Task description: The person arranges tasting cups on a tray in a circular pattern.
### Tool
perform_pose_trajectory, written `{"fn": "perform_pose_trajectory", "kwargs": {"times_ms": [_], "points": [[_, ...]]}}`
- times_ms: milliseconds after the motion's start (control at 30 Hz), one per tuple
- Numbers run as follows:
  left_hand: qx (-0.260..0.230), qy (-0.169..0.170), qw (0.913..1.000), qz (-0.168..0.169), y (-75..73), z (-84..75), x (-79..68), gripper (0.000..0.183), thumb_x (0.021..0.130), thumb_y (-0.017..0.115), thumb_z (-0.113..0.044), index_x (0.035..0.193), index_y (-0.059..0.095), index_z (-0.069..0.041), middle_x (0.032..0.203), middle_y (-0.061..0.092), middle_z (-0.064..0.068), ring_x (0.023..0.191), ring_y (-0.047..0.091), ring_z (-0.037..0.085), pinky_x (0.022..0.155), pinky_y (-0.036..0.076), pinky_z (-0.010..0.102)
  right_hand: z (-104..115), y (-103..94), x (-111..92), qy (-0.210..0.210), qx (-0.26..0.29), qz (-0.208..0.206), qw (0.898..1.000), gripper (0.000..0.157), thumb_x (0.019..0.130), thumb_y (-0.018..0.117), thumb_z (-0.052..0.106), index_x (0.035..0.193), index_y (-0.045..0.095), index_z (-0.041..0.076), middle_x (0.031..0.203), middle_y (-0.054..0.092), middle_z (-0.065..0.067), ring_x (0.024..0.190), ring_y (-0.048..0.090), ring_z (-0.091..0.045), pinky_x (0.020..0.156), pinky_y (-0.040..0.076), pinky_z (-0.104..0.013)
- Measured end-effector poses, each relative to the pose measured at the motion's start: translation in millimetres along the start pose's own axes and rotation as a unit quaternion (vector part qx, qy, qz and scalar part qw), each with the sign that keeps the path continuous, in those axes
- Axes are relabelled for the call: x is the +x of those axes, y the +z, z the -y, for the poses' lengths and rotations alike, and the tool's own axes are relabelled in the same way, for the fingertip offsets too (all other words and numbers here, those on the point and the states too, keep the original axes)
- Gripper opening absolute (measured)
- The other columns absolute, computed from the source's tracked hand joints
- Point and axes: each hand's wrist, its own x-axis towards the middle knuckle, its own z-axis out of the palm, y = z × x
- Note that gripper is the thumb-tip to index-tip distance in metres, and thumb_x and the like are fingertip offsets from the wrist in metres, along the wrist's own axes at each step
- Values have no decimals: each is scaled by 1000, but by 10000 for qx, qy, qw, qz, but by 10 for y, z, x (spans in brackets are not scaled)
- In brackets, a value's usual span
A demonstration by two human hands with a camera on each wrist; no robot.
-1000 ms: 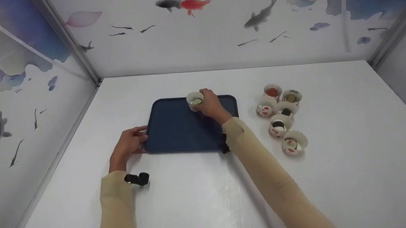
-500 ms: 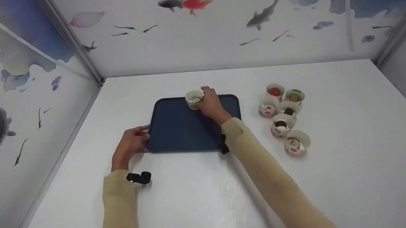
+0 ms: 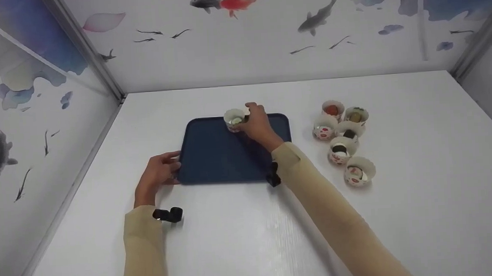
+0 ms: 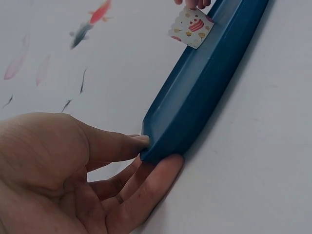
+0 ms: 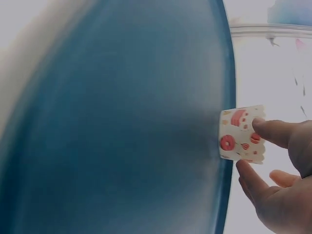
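Observation:
A dark blue tray [image 3: 217, 160] lies on the white table [image 3: 242, 230]. My left hand [image 3: 172, 169] pinches its near left corner, with a finger on the rim and another under the edge [image 4: 156, 156]. At the tray's far rim stands a small paper cup [image 3: 234, 119] printed with red cupcakes, and something pale is inside it. My right hand [image 3: 247, 117] pinches that cup's side. In the right wrist view the cup [image 5: 241, 134] sits against the tray's [image 5: 122, 122] far rim, between thumb and forefinger [image 5: 253, 146]. The left wrist view shows the same cup [image 4: 191, 28] over the tray's rim [image 4: 204, 92].
Several more printed paper cups [image 3: 343, 137] with bits of food inside are clustered on the table to the right of the tray. Fish-patterned walls [image 3: 39, 123] close in the left, back and right sides.
Hardly anything has moved. The right hand stays on the cup at the tray's far rim, and the left hand keeps its hold on the corner.

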Motion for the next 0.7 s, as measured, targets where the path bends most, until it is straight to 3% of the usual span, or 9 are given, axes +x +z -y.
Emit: {"fn": "perform_pose_trajectory", "kwargs": {"times_ms": [300,500,700], "points": [[-62,-65,9999,77,39,3,8,50,104,48,-7,153,41,-12,148,49,20,112,58,24,75,60,28,48,-255,-135,80,167,-234,9996,77,89,76,14,152,33,-1,146,38,-25,134,47,-34,109,46,-42],[32,-53,9999,96,34,8,-2,50,104,47,-7,153,41,-12,147,50,20,105,58,20,72,59,25,61,-445,-279,-134,189,-215,9995,75,91,74,16,152,32,3,149,36,-21,137,46,-34,109,47,-42],[28,-52,10000,57,11,0,-15,49,104,47,-8,153,42,-12,146,50,20,111,58,23,74,59,25,114,-595,-388,-480,432,-85,9979,72,92,73,15,152,35,6,149,39,-18,137,47,-33,107,48,-42]]}}
